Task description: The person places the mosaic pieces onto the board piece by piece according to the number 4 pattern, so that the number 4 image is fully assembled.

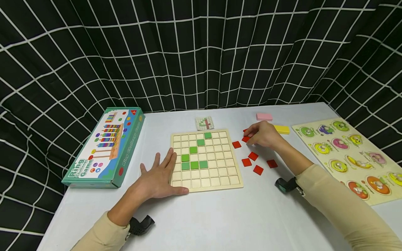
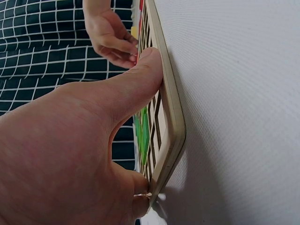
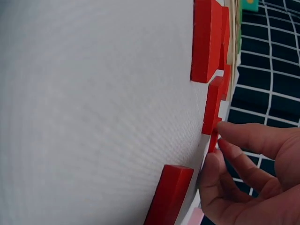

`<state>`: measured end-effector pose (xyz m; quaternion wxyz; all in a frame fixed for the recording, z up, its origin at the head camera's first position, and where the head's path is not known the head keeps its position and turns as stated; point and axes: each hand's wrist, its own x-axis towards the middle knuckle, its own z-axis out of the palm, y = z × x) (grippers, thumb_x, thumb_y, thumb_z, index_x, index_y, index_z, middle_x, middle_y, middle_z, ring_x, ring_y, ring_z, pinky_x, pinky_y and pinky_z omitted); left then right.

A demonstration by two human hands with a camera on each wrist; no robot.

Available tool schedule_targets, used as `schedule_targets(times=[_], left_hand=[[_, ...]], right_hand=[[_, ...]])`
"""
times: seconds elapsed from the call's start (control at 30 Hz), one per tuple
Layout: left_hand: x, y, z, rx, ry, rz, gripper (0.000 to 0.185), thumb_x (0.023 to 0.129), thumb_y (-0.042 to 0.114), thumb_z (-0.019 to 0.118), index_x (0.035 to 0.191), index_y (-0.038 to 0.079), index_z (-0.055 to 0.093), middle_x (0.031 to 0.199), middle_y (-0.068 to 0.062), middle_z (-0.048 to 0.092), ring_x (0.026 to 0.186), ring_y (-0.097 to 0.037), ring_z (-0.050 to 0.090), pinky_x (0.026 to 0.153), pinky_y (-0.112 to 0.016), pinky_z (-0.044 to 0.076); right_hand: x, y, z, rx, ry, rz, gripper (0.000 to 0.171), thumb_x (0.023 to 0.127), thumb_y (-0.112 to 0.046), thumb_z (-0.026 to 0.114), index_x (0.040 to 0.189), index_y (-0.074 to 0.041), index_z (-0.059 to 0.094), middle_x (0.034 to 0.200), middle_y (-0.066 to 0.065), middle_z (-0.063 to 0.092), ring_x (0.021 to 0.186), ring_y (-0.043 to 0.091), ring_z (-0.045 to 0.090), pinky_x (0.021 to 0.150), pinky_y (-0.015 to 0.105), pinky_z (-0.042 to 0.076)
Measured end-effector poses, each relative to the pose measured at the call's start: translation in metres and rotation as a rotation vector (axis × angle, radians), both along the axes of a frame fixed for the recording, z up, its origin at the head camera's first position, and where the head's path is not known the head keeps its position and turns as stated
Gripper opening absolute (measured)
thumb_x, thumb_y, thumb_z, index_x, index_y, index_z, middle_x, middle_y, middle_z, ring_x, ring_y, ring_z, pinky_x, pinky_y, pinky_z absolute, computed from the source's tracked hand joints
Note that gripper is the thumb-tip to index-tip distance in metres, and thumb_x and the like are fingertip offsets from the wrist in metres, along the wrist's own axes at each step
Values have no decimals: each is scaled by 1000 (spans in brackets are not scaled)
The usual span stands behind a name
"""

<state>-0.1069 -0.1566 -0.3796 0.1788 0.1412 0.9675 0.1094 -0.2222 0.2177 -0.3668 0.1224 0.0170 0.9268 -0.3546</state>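
A wooden grid board (image 1: 216, 179) lies flat on the table with several green square tiles (image 1: 194, 165) set in its cells. My left hand (image 1: 158, 179) rests on the board's left side and near corner, fingers spread; in the left wrist view the thumb (image 2: 136, 77) lies along the board's edge. Right of the board, my right hand (image 1: 262, 134) pinches a red square tile (image 3: 214, 137) between thumb and fingers, low over the table. Several more red tiles (image 1: 253, 156) lie scattered nearby. Another red tile is partly hidden behind the right fingers.
A small pattern card (image 1: 204, 123) lies beyond the board. Pink (image 1: 264, 116) and yellow (image 1: 282, 129) blocks sit behind the right hand. A ring game box (image 1: 103, 150) stands at left, and a fruit picture board (image 1: 348, 153) at right. Black grid curtains (image 1: 201, 52) surround the table.
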Motion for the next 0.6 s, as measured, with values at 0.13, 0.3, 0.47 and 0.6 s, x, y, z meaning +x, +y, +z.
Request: schedule_targets(times=[0.13, 0.3, 0.47, 0.6], left_hand=[[0, 0, 0, 4, -1, -2, 128, 80, 78, 71, 168, 8, 11, 177, -7, -2, 159, -52, 8, 103, -91, 15], [0, 1, 1, 5, -6, -2, 128, 80, 78, 71, 168, 8, 10, 177, -6, -2, 159, -52, 8, 104, -91, 15], [0, 1, 0, 4, -3, -1, 128, 79, 78, 72, 168, 8, 11, 177, -6, -2, 159, -52, 8, 104, -91, 15], [0, 0, 0, 3, -2, 3, 128, 79, 78, 72, 168, 9, 11, 177, -6, -2, 159, -52, 8, 105, -91, 15]], right_hand=[[-1, -1, 1, 6, -3, -1, 31, 84, -3, 82, 115, -1, 75, 103, 15, 66, 91, 27, 57, 70, 25, 53], [-3, -1, 1, 13, 9, 4, 31, 83, 0, 81, 114, -1, 76, 102, 15, 66, 91, 27, 57, 69, 25, 53], [-3, 0, 0, 21, 26, 15, 32, 81, 3, 79, 113, -1, 77, 101, 15, 67, 92, 28, 57, 68, 25, 53], [-2, 0, 1, 14, 25, 25, 33, 82, 4, 76, 114, -1, 77, 104, 16, 67, 93, 28, 56, 67, 26, 52]])
